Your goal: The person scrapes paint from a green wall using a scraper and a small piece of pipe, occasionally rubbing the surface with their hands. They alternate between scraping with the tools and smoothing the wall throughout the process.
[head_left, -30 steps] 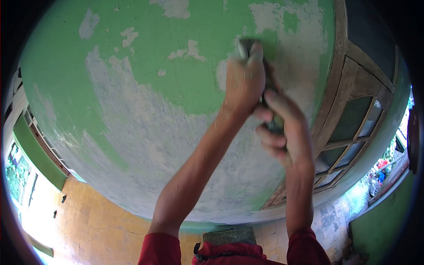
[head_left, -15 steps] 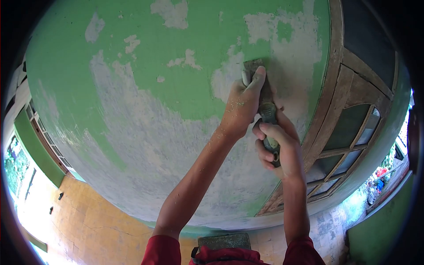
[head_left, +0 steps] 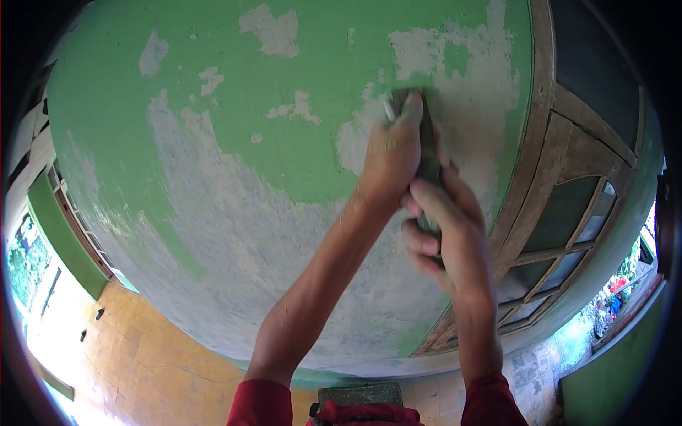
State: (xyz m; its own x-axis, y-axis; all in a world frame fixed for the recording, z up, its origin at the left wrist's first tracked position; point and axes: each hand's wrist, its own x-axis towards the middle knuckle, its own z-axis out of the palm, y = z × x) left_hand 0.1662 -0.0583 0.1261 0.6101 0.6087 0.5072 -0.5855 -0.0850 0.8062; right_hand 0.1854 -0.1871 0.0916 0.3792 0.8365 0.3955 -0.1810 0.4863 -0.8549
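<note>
in the head view, a scraper [head_left: 428,145] is held against the green wall [head_left: 284,128], just left of the wooden window frame [head_left: 561,177]. its handle is clamped in the curled fingers of the right hand [head_left: 444,227], nearer the frame. its blade is pressed by the left hand [head_left: 392,153], fingers closed together on it.

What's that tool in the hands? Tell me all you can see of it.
The scraper is a dark, worn tool with a flat blade. It stands nearly upright, blade up, pressed to the green wall beside a bare, peeled patch. The left hand covers part of the blade, one finger along it; the right hand grips the handle below, hiding most of it.
</note>
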